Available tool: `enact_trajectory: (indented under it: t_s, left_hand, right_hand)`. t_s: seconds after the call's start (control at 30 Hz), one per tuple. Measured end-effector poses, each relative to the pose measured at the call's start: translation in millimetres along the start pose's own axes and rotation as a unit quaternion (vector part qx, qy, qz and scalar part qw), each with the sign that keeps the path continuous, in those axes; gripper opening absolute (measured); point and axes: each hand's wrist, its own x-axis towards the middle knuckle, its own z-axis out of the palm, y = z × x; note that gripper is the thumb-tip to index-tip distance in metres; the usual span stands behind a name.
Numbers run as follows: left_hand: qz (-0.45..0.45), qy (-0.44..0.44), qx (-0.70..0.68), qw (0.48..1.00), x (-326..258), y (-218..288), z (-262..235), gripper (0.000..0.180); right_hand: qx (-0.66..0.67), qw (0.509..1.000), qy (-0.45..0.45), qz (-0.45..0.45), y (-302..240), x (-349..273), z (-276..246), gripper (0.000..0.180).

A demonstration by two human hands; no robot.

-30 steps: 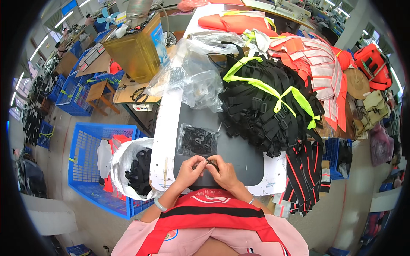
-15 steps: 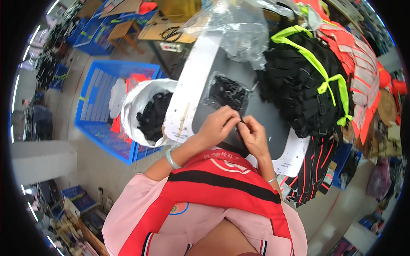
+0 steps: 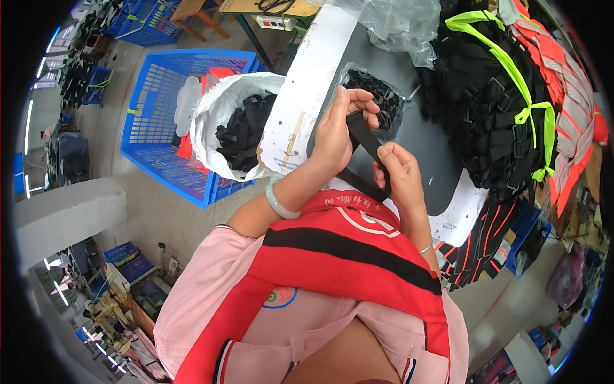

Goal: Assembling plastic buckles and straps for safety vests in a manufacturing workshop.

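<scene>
A black webbing strap [image 3: 366, 137] runs between my hands and bends back below them in a loop. My left hand [image 3: 334, 137] is curled loosely around the strap's upper part, the fingertips bent over and the palm facing right. Farther down, my right hand [image 3: 403, 171] pinches the strap between thumb and fingers. Just beyond my hands, a clear plastic bag of small black pieces [image 3: 377, 93] lies on the dark grey board [image 3: 441, 157]; my left fingers partly hide it.
Left of the board, a white sack [image 3: 208, 121] of black straps stands by a blue crate [image 3: 150, 115]. A heap of black straps with buckles [image 3: 492, 121], tied with a neon yellow band [image 3: 526, 83], lies right. Crumpled clear plastic [image 3: 403, 29] lies at the far edge.
My hands have moved apart from a close pinch together, and the strap now shows stretched between them. My left hand has turned upward with looser fingers. The view has shifted.
</scene>
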Motion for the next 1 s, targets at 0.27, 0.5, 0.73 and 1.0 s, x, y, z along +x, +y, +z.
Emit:
enact_trajectory:
  t_s: [0.27,0.5,0.73,1.0]
  left_hand:
    - [0.155,-0.091,0.136,0.974,-7,-4,-5,0.053]
    - [0.305,-0.194,0.231,0.903,-6,-15,-12,0.069]
    - [0.370,-0.228,0.258,0.863,0,-13,-11,0.073]
    - [0.375,-0.270,0.224,0.858,-3,-23,1,0.079]
  right_hand:
    - [0.096,0.994,-0.025,0.043,2,-3,-3,0.018]
    - [0.102,0.992,-0.056,0.056,-2,-5,6,0.013]
    - [0.191,0.976,-0.097,0.044,-2,-3,1,0.014]
    - [0.083,0.996,-0.024,-0.023,0,-10,15,0.012]
